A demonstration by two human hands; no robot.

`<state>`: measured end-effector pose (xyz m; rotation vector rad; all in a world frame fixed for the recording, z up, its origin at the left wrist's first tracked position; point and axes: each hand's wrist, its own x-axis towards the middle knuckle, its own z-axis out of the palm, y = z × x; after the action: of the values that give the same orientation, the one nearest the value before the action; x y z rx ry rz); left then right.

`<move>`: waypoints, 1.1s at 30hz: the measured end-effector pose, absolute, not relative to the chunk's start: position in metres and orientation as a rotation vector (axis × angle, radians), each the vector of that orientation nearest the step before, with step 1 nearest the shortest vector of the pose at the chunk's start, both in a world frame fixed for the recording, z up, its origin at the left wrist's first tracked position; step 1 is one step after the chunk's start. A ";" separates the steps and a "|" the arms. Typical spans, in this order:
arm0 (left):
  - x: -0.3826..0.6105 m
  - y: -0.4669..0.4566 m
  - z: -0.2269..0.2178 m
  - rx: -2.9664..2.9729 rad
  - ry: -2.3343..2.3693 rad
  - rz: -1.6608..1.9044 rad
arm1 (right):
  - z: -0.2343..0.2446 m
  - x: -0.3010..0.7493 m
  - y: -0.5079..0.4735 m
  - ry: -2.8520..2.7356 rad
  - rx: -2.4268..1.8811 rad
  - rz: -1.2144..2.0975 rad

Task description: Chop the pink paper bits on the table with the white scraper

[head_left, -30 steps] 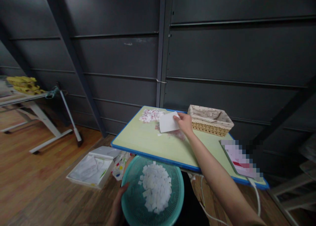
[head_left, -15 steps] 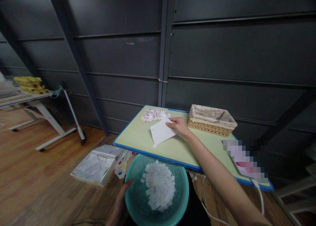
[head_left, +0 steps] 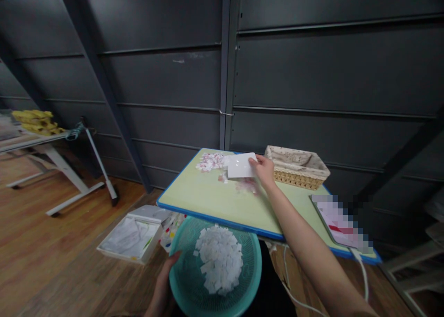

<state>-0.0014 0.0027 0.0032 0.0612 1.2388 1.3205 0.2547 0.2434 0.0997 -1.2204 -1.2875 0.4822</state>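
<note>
My right hand [head_left: 264,170] pinches a white card [head_left: 241,165] by its right edge and holds it on edge over the far part of the green table [head_left: 208,199]. A heap of small pink-and-white paper pieces [head_left: 211,161] lies just left of the card, and a few pieces [head_left: 247,185] lie below it. My left hand [head_left: 165,280] grips the left rim of a teal basin [head_left: 183,287] held below the table's near edge. White paper squares [head_left: 219,259] fill the basin's middle.
A lined wicker basket [head_left: 296,167] stands on the table right of my hand. A blurred tablet-like item [head_left: 342,224] with a white cable [head_left: 362,273] lies at the right. On the floor lies a white box [head_left: 132,234]. A side table with yellow items [head_left: 34,122] stands left.
My right hand moved the card back from the table's middle up to the far heap of pieces. The basin stays under the edge.
</note>
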 end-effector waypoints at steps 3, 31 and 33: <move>-0.005 0.003 -0.002 0.076 1.216 1.298 | 0.095 0.258 0.246 -1.397 -1.235 0.426; -0.007 0.006 -0.037 0.052 1.215 1.307 | 0.088 0.260 0.256 -1.349 -1.270 0.506; -0.006 0.006 -0.035 0.058 1.226 1.300 | 0.088 0.260 0.254 -1.376 -1.244 0.535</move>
<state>-0.0064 0.0055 -0.0350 0.0577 1.2260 1.3001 0.2598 0.2540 0.0883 -1.2438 -1.3758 0.5353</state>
